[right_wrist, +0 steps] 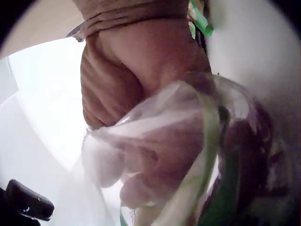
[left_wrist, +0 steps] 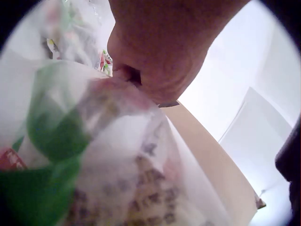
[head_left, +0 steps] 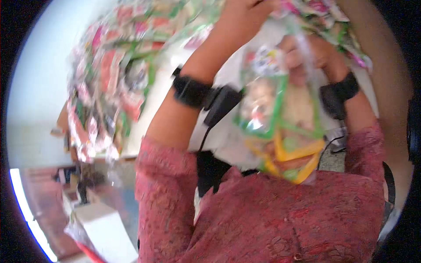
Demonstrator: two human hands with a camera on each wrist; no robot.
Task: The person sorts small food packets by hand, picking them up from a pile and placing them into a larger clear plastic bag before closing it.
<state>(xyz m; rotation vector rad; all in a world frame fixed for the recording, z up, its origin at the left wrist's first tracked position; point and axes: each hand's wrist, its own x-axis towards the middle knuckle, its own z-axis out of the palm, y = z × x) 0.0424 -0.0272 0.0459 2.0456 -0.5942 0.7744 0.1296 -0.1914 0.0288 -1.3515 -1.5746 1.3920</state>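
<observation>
Several printed plastic packaging bags point(head_left: 258, 105), clear with green and yellow borders, hang in front of my body in the head view. My right hand point(head_left: 309, 55) grips them near their top; in the right wrist view its curled fingers point(right_wrist: 146, 165) show through the clear film. My left hand point(head_left: 250, 15) is at the top edge of the head view, partly cut off. In the left wrist view that hand is curled at the gathered edge of a clear bag point(left_wrist: 127, 127) with green print and dark lettering. Its fingertips are hidden, and motion blurs the bags.
A heap of similar printed bags point(head_left: 109, 79) covers the left side of the white table point(head_left: 162, 96). More bags point(head_left: 337, 26) lie at its far right. A white box point(head_left: 105, 232) stands on the floor at lower left. Black wrist cameras with cables point(head_left: 223, 103) sit on both forearms.
</observation>
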